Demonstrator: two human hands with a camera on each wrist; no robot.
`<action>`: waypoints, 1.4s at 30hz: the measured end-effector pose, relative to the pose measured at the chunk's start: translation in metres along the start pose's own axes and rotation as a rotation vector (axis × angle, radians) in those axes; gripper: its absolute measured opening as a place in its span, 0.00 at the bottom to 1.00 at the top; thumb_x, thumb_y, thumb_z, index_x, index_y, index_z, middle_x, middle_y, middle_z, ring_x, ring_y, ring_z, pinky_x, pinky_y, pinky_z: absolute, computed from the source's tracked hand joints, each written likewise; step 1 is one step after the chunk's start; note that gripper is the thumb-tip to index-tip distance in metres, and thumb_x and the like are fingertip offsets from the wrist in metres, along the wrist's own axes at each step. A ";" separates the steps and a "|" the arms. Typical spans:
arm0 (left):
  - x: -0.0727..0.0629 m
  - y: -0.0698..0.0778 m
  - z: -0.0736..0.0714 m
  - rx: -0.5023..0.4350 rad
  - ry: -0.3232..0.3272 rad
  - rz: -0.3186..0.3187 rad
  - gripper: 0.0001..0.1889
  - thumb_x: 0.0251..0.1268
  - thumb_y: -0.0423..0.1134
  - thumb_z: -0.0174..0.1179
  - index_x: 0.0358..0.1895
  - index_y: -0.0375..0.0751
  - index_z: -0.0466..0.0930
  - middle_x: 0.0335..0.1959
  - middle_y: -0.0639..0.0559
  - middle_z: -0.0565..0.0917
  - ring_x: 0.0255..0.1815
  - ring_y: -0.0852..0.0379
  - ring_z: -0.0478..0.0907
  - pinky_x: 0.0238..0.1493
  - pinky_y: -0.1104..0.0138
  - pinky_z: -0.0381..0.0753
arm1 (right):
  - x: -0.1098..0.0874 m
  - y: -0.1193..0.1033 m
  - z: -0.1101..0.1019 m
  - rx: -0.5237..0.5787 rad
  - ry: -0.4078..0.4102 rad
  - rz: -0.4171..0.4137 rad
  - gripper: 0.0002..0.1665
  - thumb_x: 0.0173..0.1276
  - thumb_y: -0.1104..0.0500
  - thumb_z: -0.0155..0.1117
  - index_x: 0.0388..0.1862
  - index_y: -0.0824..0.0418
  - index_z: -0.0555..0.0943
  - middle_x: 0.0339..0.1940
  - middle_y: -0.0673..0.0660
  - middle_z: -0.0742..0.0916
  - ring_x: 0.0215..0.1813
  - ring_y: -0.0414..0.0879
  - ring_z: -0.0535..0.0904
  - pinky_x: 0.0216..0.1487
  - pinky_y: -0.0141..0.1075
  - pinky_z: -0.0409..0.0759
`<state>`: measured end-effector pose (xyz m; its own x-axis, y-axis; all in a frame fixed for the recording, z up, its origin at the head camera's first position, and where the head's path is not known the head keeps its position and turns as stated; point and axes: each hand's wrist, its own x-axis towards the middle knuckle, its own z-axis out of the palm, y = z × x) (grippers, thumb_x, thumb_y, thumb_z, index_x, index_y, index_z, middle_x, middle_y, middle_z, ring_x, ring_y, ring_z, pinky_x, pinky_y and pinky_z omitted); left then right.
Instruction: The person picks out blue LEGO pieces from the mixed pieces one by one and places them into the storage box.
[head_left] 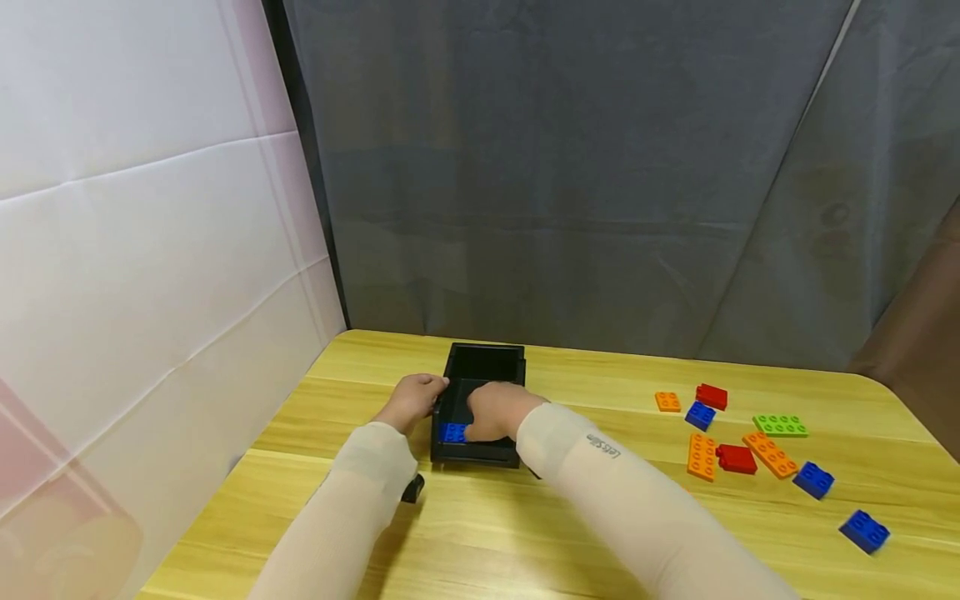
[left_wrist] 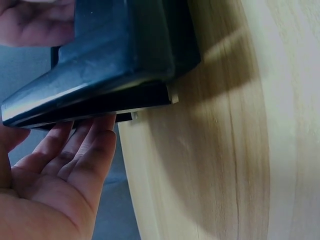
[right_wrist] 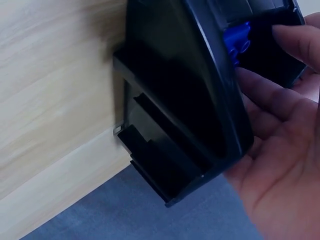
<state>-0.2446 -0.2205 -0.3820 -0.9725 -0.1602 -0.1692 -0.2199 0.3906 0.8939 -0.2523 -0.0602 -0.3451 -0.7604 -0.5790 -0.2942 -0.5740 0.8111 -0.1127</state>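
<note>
A black plastic bin [head_left: 480,457] sits on the table, its low open front toward me. A blue toy brick [head_left: 453,432] lies inside at the front left corner. My left hand [head_left: 408,402] holds the bin's left side wall, thumb at the rim and fingers [left_wrist: 95,150] against the outside. My right hand [head_left: 498,410] reaches into the bin from the right, just beside the blue brick. In the right wrist view its thumb and index finger [right_wrist: 265,92] stand apart, with the index fingertip close to the blue studs [right_wrist: 237,42].
Loose bricks lie on the right of the wooden table [head_left: 600,500]: several blue [head_left: 865,531], several orange [head_left: 702,457], two red [head_left: 737,458] and one green [head_left: 780,426]. A small black object [head_left: 412,488] shows beside the left forearm. A grey curtain [head_left: 562,183] hangs behind the table.
</note>
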 end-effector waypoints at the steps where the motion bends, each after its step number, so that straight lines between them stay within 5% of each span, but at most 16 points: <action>1: 0.000 0.000 0.000 0.004 0.001 0.002 0.19 0.75 0.40 0.48 0.55 0.27 0.77 0.26 0.51 0.71 0.33 0.54 0.69 0.41 0.66 0.73 | -0.001 0.000 0.000 0.003 0.016 -0.014 0.28 0.67 0.45 0.61 0.62 0.55 0.78 0.59 0.51 0.82 0.58 0.47 0.78 0.62 0.43 0.74; 11: -0.001 0.000 -0.001 0.020 0.002 0.009 0.19 0.76 0.40 0.47 0.54 0.27 0.77 0.24 0.52 0.70 0.31 0.55 0.69 0.39 0.67 0.72 | -0.009 0.008 -0.006 -0.005 0.177 -0.103 0.28 0.70 0.47 0.60 0.65 0.57 0.76 0.64 0.56 0.79 0.63 0.50 0.75 0.65 0.43 0.72; 22: 0.001 -0.002 -0.001 0.019 0.000 0.000 0.20 0.76 0.40 0.46 0.57 0.25 0.75 0.38 0.40 0.77 0.40 0.49 0.72 0.49 0.60 0.76 | -0.024 0.026 -0.009 0.071 0.334 -0.138 0.26 0.70 0.49 0.59 0.64 0.58 0.75 0.64 0.57 0.77 0.66 0.52 0.71 0.66 0.45 0.70; 42: 0.003 -0.001 0.004 0.021 -0.001 0.000 0.21 0.76 0.40 0.46 0.59 0.25 0.73 0.52 0.34 0.77 0.49 0.44 0.73 0.60 0.51 0.73 | -0.052 0.056 -0.002 0.172 0.414 -0.041 0.29 0.68 0.49 0.61 0.66 0.57 0.74 0.68 0.58 0.74 0.70 0.54 0.66 0.68 0.49 0.67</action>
<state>-0.2470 -0.2181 -0.3852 -0.9724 -0.1594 -0.1701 -0.2219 0.4092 0.8850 -0.2453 0.0158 -0.3346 -0.8157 -0.5670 0.1142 -0.5738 0.7685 -0.2832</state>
